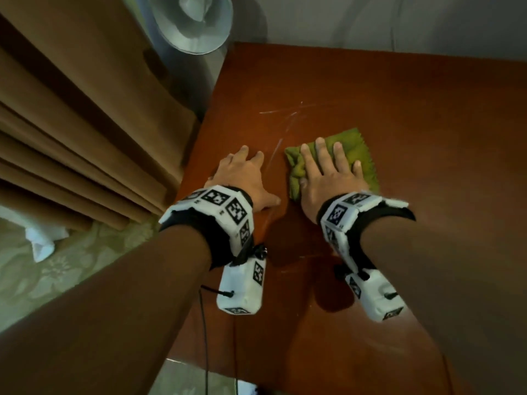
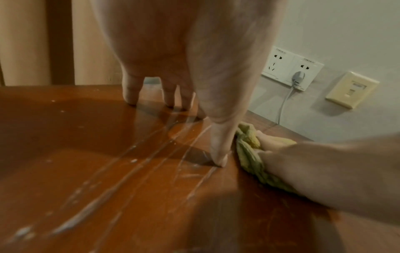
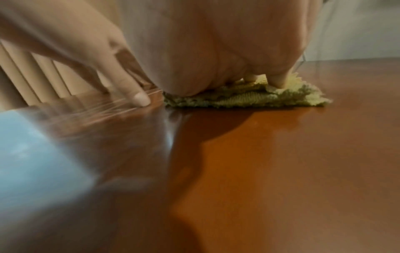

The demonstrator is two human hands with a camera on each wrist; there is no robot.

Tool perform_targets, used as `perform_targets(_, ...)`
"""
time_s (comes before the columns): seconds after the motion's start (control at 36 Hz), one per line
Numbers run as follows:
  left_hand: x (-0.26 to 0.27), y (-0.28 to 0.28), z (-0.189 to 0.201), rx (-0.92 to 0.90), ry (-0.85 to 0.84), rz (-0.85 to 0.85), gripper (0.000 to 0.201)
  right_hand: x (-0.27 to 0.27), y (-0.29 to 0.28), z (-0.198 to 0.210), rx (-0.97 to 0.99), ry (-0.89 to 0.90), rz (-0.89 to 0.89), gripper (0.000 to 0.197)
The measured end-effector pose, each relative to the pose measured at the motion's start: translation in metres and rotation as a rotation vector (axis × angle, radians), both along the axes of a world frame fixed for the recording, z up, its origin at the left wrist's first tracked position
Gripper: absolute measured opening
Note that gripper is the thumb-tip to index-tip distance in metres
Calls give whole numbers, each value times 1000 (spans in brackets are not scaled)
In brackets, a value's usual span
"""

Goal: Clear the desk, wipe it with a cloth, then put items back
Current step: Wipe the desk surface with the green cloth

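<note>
Brown desk (image 1: 399,124) — green cloth (image 1: 362,149) under the flat right hand (image 1: 328,181), left hand (image 1: 242,176) spread flat just beside it.

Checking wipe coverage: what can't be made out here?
Head view: desk surface under the green cloth, hidden by cloth and right hand.
Head view: desk's right side, cut off by the frame edge.
Right wrist view: pale blue shape at lower left, too blurred to identify.
Left wrist view: wall socket lettering, too small.

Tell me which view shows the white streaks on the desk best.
Left wrist: the white streaks run long and clear across the desk. Head shows a few faint ones; right wrist only a blurred patch.
</note>
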State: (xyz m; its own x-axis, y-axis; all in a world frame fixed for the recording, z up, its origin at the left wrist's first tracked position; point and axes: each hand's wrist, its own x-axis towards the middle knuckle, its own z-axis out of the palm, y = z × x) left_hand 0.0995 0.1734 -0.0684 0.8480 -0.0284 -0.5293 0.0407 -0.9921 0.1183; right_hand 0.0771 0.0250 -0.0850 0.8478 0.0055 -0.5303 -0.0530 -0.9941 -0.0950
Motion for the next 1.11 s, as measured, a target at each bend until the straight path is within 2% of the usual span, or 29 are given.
perform_targets(0.19,-9,11,4,41,9,-82,102,-61,16,7,37,113,-48,65)
perform_targets(0.36,-5,12,7,48,21,-98,103,-54,17,12,54,198,-75,70)
perform_targets(0.44,3,12,7,35,62,-93,111,-48,17,12,39,208,-72,67)
perform_targets(0.64,22,11,7,16,140,-98,121,12,23,10,2,250,-96,70)
perform_targets(0.92,51,8,2,-48,188,-39,125,103,25,1,-80,147,-16,67)
perform_targets(1.11,49,10,-1,-60,167,-51,123,110,20,6,-57,99,8,65)
